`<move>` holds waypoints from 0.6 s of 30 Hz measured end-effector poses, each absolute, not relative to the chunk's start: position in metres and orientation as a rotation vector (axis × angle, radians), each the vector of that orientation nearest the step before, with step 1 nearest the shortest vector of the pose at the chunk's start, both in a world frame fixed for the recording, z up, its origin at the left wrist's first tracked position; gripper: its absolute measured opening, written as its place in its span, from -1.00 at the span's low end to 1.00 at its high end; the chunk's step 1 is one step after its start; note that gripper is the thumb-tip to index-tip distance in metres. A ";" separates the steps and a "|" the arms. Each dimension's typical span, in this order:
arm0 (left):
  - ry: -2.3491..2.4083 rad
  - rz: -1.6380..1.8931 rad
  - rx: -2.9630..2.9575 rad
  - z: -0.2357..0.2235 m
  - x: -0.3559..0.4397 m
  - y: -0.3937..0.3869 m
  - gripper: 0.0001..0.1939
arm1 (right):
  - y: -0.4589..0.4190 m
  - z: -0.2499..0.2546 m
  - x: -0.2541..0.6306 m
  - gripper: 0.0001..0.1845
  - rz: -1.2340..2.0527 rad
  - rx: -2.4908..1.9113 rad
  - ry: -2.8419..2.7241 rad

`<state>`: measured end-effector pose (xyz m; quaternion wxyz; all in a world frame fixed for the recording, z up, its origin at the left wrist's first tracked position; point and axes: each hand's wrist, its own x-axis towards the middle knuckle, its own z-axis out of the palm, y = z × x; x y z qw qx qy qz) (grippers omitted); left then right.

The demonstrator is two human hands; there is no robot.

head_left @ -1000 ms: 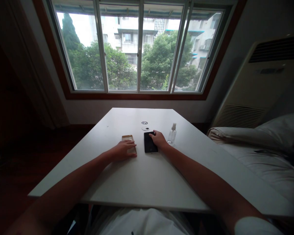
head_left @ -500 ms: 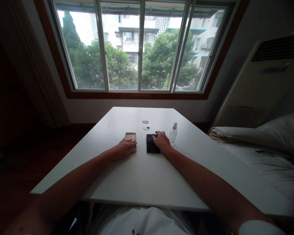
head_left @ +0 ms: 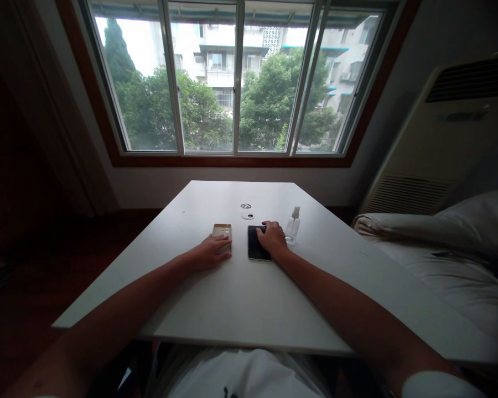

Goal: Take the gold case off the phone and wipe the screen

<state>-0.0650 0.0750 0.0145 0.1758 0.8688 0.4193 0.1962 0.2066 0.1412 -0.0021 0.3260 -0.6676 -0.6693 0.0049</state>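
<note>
Two phones lie side by side on the white table (head_left: 240, 293). My left hand (head_left: 209, 252) rests flat on the near end of a gold phone (head_left: 222, 231), fingers stretched over it. My right hand (head_left: 271, 237) lies on the right side of a black phone (head_left: 255, 246), fingers curled over its far edge. Both forearms reach across the table from the near edge.
A small clear spray bottle (head_left: 292, 226) stands just right of my right hand. Two small round objects (head_left: 247, 211) lie beyond the phones. A bed with a pillow (head_left: 452, 237) is at the right, a wide window (head_left: 236, 83) ahead.
Both phones have slid a little away from me under my hands since the earliest frame; my right hand now covers more of the black phone. Little has changed in the last half second.
</note>
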 end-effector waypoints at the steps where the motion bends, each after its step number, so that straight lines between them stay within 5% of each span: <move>1: 1.181 0.550 2.469 0.014 -0.065 0.075 -0.37 | 0.143 -0.004 0.206 -0.58 0.024 -1.740 -1.771; 18: 1.338 0.822 2.342 0.005 -0.078 0.094 -0.36 | 0.147 -0.010 0.204 -0.53 0.155 -1.648 -1.817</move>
